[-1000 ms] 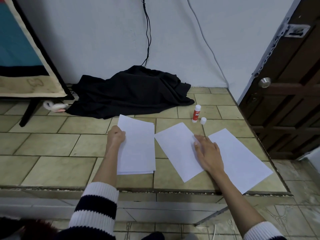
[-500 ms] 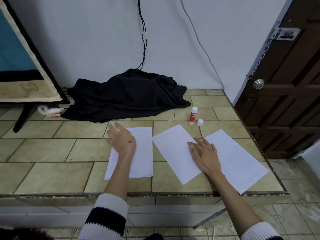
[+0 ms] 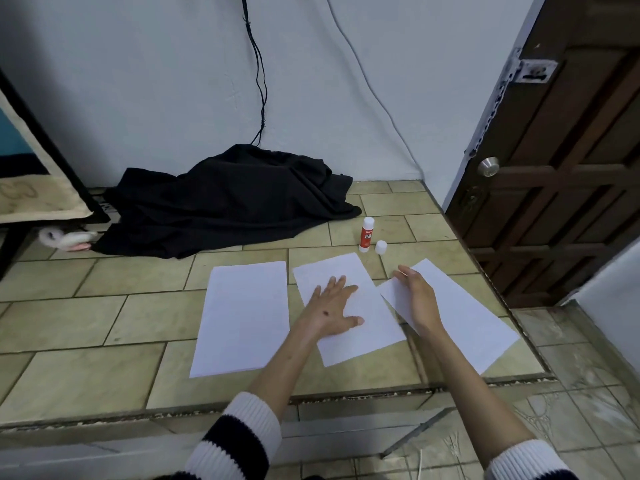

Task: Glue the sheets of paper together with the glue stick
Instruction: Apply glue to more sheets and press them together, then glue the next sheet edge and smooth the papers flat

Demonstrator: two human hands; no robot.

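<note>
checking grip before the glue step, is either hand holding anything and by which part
Left hand lies flat on the middle sheet. Right hand is at the right sheet's near-left edge; a grip cannot be told.

floor tiles (image 3: pixel 104 327) ceramic-looking, beige, faint sheen, rough gritty grout along the step edge. three paper sheets (image 3: pixel 242 317) matt white, smooth. glue stick (image 3: pixel 366 234) glossy plastic, red label on white; loose cap (image 3: pixel 380 247) white plastic. black cloth (image 3: pixel 225 206) matt, soft, creased. door (image 3: pixel 571 168) dark wood, panelled, slight sheen; knob (image 3: pixel 488 166) brushed metal. wall (image 3: pixel 138 81) matt painted plaster. sleeve cuffs (image 3: pixel 242 434) ribbed knit.
</note>
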